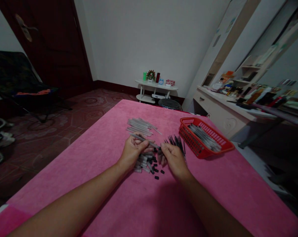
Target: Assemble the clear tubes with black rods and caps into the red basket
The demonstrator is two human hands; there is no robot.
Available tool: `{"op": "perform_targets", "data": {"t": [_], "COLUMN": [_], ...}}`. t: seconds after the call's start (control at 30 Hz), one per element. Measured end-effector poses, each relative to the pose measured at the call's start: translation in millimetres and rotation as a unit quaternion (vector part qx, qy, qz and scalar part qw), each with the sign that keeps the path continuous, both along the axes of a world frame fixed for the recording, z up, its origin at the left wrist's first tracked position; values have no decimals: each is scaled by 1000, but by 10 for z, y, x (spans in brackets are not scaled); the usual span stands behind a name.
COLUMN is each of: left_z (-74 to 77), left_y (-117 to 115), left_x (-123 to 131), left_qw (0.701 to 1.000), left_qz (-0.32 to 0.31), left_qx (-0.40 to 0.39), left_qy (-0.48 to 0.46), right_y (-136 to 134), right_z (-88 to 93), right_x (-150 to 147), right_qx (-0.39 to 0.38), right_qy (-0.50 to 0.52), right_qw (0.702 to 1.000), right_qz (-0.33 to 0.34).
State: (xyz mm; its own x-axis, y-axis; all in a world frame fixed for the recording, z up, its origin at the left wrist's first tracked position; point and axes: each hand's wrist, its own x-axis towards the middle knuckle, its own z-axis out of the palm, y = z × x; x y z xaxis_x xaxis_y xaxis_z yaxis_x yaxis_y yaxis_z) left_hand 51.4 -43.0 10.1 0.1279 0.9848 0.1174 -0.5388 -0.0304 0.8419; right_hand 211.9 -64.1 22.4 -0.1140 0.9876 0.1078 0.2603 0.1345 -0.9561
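My left hand (132, 151) is closed around a grey pen barrel (146, 141) that lies across its fingers and points right. My right hand (172, 156) is closed in a pinch at the barrel's right end, on something small I cannot make out. Under both hands lie a heap of short grey pieces (142, 163) and several small black caps (156, 171) on the pink table cover (144, 204). A bundle of thin black refills (177, 141) fans out just behind my right hand.
A pile of grey barrels (140, 126) lies further back. A red basket (202, 136) holding assembled pens stands at the right. Beyond the table are a white side table (155, 87), a dresser (223, 108), a dark chair (17, 82) and a door (47, 42).
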Motion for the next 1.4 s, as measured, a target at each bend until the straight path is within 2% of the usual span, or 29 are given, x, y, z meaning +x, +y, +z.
{"op": "perform_targets", "data": {"t": [0.13,0.3,0.43,0.57,0.73,0.9,1.03,1.27,1.4], "left_z": [-16,12,25,10,-2,6,7,10,16], "left_y": [16,-3,-10,0,13,10,11,-7,44], "left_x": [-10,3,6,0,-10,-16,-13,0,-54], "left_qw": [1000,1000,1000,1000,1000,1000,1000,1000,998], "left_qz": [12,7,13,5,9,7,4,5,47], "left_qx": [-8,-14,-15,-12,-10,-14,-16,-11,20], "left_qy": [4,12,5,6,7,11,12,26,28], "right_y": [2,13,11,10,19,17,5,4,49], "right_z": [8,11,21,24,19,29,28,5,22], "right_x": [6,27,22,16,23,30,19,8,54], "right_qx": [-1,-4,-10,-7,-6,-3,7,-29,-33], "right_qy": [39,-1,27,3,42,-7,4,31,22], "right_qw": [999,1000,1000,1000,999,1000,1000,998,998], "right_qz": [-14,7,-2,11,-9,13,-2,43,43]}}
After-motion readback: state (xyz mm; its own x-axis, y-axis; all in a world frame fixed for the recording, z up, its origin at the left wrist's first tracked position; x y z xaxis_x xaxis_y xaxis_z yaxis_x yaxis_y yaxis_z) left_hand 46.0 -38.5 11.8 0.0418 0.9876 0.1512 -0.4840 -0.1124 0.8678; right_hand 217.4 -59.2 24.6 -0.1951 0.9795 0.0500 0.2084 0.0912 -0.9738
